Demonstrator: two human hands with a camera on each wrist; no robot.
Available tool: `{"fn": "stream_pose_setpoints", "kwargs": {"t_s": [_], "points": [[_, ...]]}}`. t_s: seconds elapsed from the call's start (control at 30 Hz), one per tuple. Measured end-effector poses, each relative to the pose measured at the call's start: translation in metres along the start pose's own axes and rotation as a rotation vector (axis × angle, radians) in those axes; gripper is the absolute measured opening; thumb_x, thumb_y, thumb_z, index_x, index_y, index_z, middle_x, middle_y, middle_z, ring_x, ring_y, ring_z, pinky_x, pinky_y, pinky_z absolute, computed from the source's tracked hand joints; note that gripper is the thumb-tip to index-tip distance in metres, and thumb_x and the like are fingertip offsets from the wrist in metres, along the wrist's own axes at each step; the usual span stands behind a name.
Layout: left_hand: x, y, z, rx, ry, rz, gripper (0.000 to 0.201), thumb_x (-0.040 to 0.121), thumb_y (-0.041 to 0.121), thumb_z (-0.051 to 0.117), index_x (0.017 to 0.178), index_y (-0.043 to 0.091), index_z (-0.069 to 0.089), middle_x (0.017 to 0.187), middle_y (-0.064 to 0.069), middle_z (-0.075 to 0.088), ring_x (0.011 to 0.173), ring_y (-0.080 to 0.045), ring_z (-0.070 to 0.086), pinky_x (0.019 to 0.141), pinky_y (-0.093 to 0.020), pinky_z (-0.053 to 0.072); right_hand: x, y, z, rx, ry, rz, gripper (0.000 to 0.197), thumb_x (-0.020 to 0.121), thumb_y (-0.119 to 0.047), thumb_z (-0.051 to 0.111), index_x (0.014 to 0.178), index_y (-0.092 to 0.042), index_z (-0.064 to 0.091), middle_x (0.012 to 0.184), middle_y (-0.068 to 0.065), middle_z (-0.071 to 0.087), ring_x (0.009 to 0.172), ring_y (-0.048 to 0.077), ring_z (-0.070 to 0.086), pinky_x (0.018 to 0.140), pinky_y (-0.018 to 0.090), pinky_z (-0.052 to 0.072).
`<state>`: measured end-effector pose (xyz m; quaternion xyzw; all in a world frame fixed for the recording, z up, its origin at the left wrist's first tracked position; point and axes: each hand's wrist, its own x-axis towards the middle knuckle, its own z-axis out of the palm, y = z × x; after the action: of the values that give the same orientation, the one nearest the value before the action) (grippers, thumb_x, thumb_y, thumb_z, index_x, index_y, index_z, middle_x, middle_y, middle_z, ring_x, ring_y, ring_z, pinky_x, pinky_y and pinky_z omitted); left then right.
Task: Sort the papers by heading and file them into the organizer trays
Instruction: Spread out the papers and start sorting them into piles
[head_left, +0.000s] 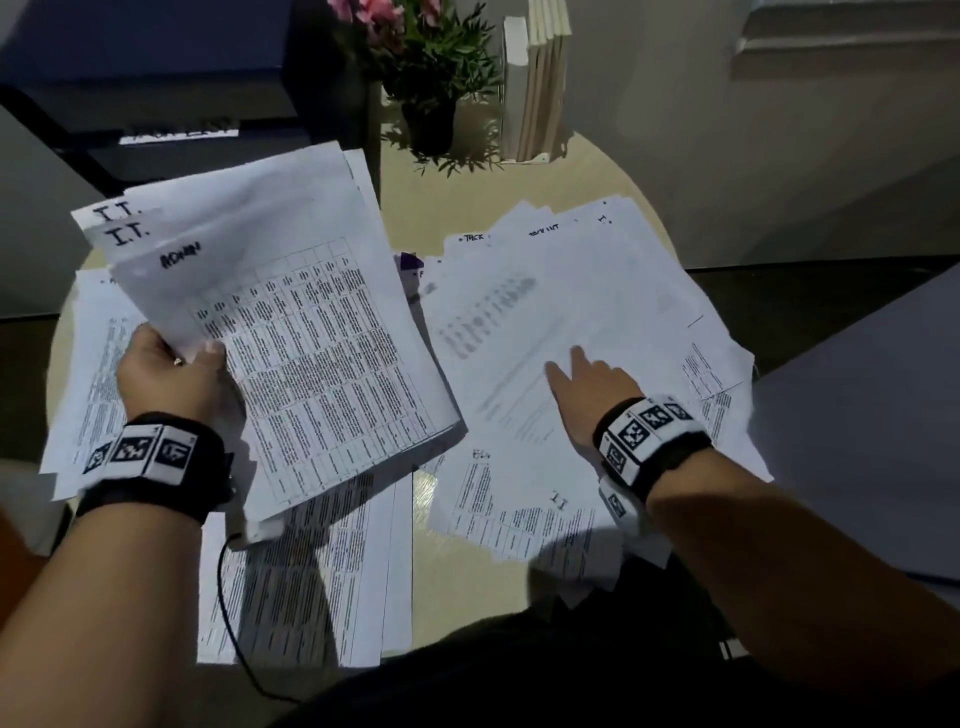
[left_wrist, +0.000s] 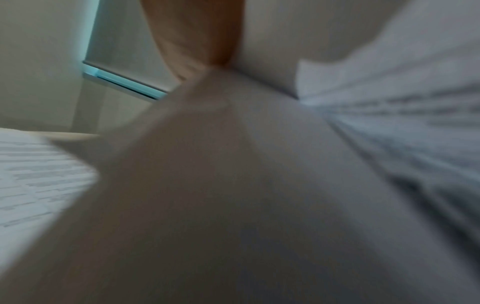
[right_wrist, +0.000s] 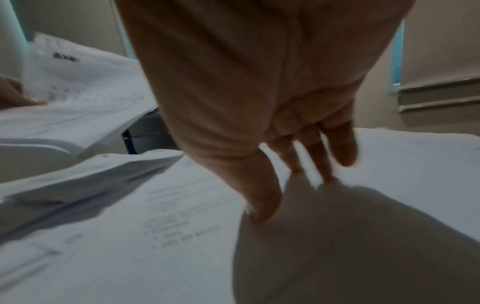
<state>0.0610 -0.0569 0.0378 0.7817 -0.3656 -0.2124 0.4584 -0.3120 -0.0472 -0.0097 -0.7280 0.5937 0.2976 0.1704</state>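
My left hand (head_left: 176, 364) grips a fanned stack of papers (head_left: 291, 332) lifted off the table; its top sheet reads "ADMIN" and two sheets behind it read "I.T.". In the left wrist view the palm fills the frame and the held papers (left_wrist: 405, 127) run along the right. My right hand (head_left: 587, 384) lies flat with straight fingers (right_wrist: 345, 148) on a loose pile of papers (head_left: 571, 312) at the right of the round table (head_left: 415, 571). That pile (right_wrist: 155, 226) is seen under the hand in the right wrist view. The dark organizer trays (head_left: 156, 130) stand at the back left.
More printed sheets (head_left: 311, 582) lie on the table near me and at the left (head_left: 88, 374). A potted plant (head_left: 426, 78) and upright books (head_left: 540, 83) stand at the back. A small purple thing (head_left: 410, 265) sits between the piles. A grey surface (head_left: 872, 441) is at the right.
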Motion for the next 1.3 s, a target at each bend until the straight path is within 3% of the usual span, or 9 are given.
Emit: {"fn": "stream_pose_setpoints", "kwargs": {"t_s": [0.1, 0.17, 0.27, 0.4, 0.73, 1.03, 1.17, 1.23, 1.3], "points": [[0.018, -0.020, -0.016, 0.024, -0.003, -0.053, 0.025, 0.084, 0.008, 0.065, 0.109, 0.014, 0.066, 0.105, -0.006, 0.067, 0.094, -0.020, 0.063, 0.084, -0.029, 0.050, -0.012, -0.009, -0.011, 0.016, -0.077, 0.079, 0.071, 0.080, -0.007, 0.068, 0.142, -0.010, 0.035, 0.145, 0.019, 0.035, 0.121, 0.037, 0.051, 0.087, 0.040, 0.046], [0.026, -0.035, -0.025, 0.054, -0.029, -0.089, 0.032, 0.082, 0.012, 0.067, 0.113, 0.014, 0.065, 0.109, -0.005, 0.070, 0.100, -0.022, 0.066, 0.092, -0.035, 0.051, -0.007, -0.002, -0.017, 0.064, 0.046, 0.037, 0.049, 0.084, -0.011, 0.064, 0.129, -0.013, 0.046, 0.130, 0.012, 0.046, 0.112, 0.033, 0.056, 0.086, 0.041, 0.047], [0.025, -0.045, -0.030, 0.040, -0.064, -0.121, 0.032, 0.081, 0.012, 0.068, 0.112, 0.018, 0.065, 0.108, -0.004, 0.070, 0.103, -0.025, 0.067, 0.096, -0.045, 0.052, 0.016, 0.010, -0.018, 0.055, 0.241, -0.085, 0.062, 0.090, -0.021, 0.062, 0.144, -0.022, 0.032, 0.144, 0.008, 0.036, 0.130, 0.031, 0.041, 0.101, 0.049, 0.038], [0.014, -0.046, -0.028, 0.020, -0.114, -0.153, 0.031, 0.087, 0.006, 0.066, 0.116, 0.016, 0.066, 0.111, -0.006, 0.069, 0.101, -0.025, 0.066, 0.096, -0.045, 0.051, 0.045, 0.011, -0.012, -0.041, 0.128, -0.157, 0.091, 0.090, -0.033, 0.064, 0.156, -0.028, 0.002, 0.164, 0.002, 0.000, 0.151, 0.025, 0.001, 0.118, 0.059, 0.010], [0.025, -0.067, -0.030, -0.067, -0.175, -0.222, 0.033, 0.080, 0.012, 0.070, 0.111, 0.025, 0.068, 0.108, -0.004, 0.072, 0.100, -0.027, 0.069, 0.094, -0.053, 0.052, 0.056, 0.016, -0.019, -0.070, 0.214, -0.040, 0.088, 0.069, -0.067, 0.073, 0.136, -0.027, 0.032, 0.126, 0.006, 0.052, 0.116, 0.030, 0.053, 0.100, 0.052, 0.031], [0.015, -0.066, -0.026, -0.036, -0.165, -0.286, 0.026, 0.091, 0.008, 0.065, 0.113, 0.021, 0.065, 0.106, -0.007, 0.069, 0.095, -0.029, 0.066, 0.081, -0.042, 0.054, 0.041, 0.017, -0.015, 0.000, 0.222, -0.011, 0.062, 0.081, -0.062, 0.061, 0.125, -0.020, 0.047, 0.132, 0.007, 0.043, 0.126, 0.032, 0.038, 0.109, 0.053, 0.025], [0.006, -0.069, -0.020, -0.076, -0.254, -0.310, 0.025, 0.094, 0.006, 0.062, 0.117, 0.016, 0.063, 0.097, -0.007, 0.069, 0.081, -0.024, 0.064, 0.072, -0.036, 0.051, 0.029, 0.018, -0.022, 0.368, 0.248, 0.046, 0.049, 0.080, -0.043, 0.062, 0.118, -0.026, 0.035, 0.095, -0.004, 0.055, 0.104, 0.027, 0.055, 0.097, 0.044, 0.035], [0.001, -0.065, -0.014, -0.153, -0.282, -0.370, 0.024, 0.095, 0.002, 0.059, 0.115, 0.017, 0.061, 0.092, -0.006, 0.067, 0.075, -0.022, 0.062, 0.058, -0.026, 0.051, 0.018, 0.019, -0.023, 0.656, 0.279, 0.133, 0.059, 0.075, -0.043, 0.065, 0.123, -0.031, 0.033, 0.097, -0.007, 0.056, 0.093, 0.023, 0.057, 0.091, 0.040, 0.044], [-0.007, -0.064, -0.006, -0.252, -0.295, -0.461, 0.037, 0.095, -0.002, 0.058, 0.127, 0.016, 0.052, 0.113, -0.008, 0.064, 0.082, -0.017, 0.065, 0.056, -0.022, 0.056, 0.009, 0.019, -0.021, 0.884, 0.279, 0.195, 0.071, 0.074, -0.050, 0.067, 0.131, -0.028, 0.032, 0.109, -0.003, 0.056, 0.097, 0.024, 0.059, 0.087, 0.037, 0.049]]}}
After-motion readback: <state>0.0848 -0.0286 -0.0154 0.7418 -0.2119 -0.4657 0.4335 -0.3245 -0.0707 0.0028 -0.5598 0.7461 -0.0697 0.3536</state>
